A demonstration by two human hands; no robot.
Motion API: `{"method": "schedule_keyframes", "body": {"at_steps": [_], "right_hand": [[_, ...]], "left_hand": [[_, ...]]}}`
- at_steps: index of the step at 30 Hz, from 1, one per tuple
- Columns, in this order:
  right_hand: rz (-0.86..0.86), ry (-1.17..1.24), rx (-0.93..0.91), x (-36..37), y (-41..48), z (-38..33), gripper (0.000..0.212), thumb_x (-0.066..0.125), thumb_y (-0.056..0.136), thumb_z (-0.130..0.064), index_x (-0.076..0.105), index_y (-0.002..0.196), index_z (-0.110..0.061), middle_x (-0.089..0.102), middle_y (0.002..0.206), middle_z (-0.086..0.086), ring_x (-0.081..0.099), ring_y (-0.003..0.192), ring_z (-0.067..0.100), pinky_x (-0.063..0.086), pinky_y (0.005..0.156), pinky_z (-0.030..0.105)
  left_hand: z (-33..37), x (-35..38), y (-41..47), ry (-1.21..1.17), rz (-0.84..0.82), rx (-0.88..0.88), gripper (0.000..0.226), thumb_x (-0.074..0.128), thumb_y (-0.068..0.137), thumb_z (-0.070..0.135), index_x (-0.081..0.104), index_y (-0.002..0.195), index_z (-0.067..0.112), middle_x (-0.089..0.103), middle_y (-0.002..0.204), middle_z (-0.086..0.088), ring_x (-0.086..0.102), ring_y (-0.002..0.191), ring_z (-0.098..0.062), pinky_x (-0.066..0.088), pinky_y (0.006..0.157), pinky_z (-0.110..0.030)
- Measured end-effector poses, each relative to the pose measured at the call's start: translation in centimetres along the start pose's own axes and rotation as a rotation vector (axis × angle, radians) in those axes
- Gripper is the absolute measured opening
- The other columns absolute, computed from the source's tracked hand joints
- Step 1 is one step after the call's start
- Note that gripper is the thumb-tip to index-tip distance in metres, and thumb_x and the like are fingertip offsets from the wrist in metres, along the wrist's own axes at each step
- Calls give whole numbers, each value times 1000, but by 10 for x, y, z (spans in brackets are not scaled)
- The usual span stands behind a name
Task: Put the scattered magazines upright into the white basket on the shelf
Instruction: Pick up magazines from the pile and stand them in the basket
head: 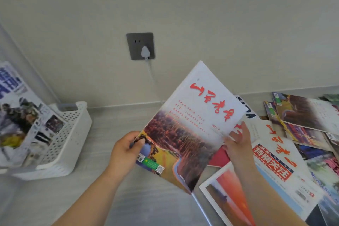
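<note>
A magazine with red calligraphy on white and an autumn landscape photo is held up, tilted, above the shelf surface. My left hand grips its lower left edge, thumb on the cover. My right hand holds its right edge from behind, fingers curled round it. The white perforated basket stands at the left, with one magazine leaning upright inside it. Several scattered magazines lie overlapping on the right.
A grey wall socket with a white plug and cable sits on the back wall behind the held magazine. The pale wood-grain shelf surface runs between basket and pile. A vertical side panel stands at the far left.
</note>
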State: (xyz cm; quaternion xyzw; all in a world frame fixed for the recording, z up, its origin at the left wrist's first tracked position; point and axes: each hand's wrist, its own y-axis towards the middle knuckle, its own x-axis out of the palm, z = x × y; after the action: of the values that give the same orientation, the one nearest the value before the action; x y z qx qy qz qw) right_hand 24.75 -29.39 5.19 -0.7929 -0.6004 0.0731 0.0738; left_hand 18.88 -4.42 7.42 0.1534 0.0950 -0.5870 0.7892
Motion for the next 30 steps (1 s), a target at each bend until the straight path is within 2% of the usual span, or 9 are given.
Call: {"method": "schedule_keyframes", "body": {"at_steps": [3, 5, 7, 11, 14, 17, 20, 26, 30], "right_hand": [[-80, 56, 1, 25, -6, -17, 39, 53, 84, -2, 49, 122, -13, 64, 94, 6, 65, 80, 16, 55, 72, 32], [-148, 49, -27, 49, -12, -30, 22, 52, 84, 0, 59, 101, -11, 63, 85, 6, 61, 65, 12, 50, 60, 23], [-198, 9, -66, 78, -18, -42, 20, 52, 84, 3, 60, 97, -10, 65, 78, 1, 58, 61, 10, 45, 57, 22], [-306, -38, -150, 143, -33, -60, 20, 51, 82, 8, 60, 96, -3, 61, 56, -3, 49, 34, 0, 37, 36, 13], [-371, -74, -248, 193, -46, -77, 20, 52, 82, 7, 59, 94, -7, 57, 67, -3, 50, 38, -8, 36, 38, 6], [-436, -59, -301, 240, -59, -99, 20, 52, 82, 7, 59, 92, -9, 59, 68, -7, 51, 39, -9, 37, 39, 6], [-491, -30, -370, 286, -73, -120, 20, 50, 82, 8, 57, 90, -10, 60, 67, -10, 52, 41, -9, 38, 40, 6], [-598, -30, -493, 365, -96, -146, 21, 49, 83, 6, 57, 82, -14, 60, 63, -10, 52, 43, -11, 40, 42, 6], [-673, -35, -517, 400, -97, -153, 22, 49, 83, 7, 57, 80, -13, 63, 60, -13, 55, 46, -10, 44, 46, 7]], "left_hand": [[-6, -35, -14, -132, 73, -22, 39, 49, 83, -9, 63, 75, 27, 66, 79, 3, 62, 73, -12, 47, 58, -6], [-9, -60, -21, -162, 119, 2, 40, 49, 83, -10, 64, 76, 27, 67, 80, 4, 63, 71, 0, 47, 62, -5], [-14, -87, -27, -176, 158, 21, 39, 49, 83, -10, 64, 77, 25, 68, 77, 7, 61, 67, 8, 46, 63, -4], [-24, -136, -34, -169, 261, 23, 32, 48, 83, -11, 60, 67, 14, 63, 55, 12, 56, 64, 3, 40, 59, 1], [-33, -171, -36, -136, 276, 8, 35, 48, 81, -15, 59, 65, 14, 59, 63, 2, 53, 60, 6, 38, 58, 0], [-44, -205, -35, -100, 333, -9, 33, 49, 78, -18, 62, 74, 12, 64, 77, -8, 58, 66, -5, 41, 62, -2], [-53, -229, -29, -94, 481, -31, 39, 50, 77, -18, 60, 74, 20, 64, 77, 3, 60, 59, 9, 41, 57, 2], [-82, -265, -14, 24, 697, -100, 35, 55, 78, -7, 58, 73, 27, 61, 66, 15, 55, 60, 6, 40, 53, -6], [-100, -271, -6, -60, 703, -146, 20, 53, 79, -10, 68, 77, 4, 64, 54, 19, 48, 49, 20, 37, 51, -2]]}}
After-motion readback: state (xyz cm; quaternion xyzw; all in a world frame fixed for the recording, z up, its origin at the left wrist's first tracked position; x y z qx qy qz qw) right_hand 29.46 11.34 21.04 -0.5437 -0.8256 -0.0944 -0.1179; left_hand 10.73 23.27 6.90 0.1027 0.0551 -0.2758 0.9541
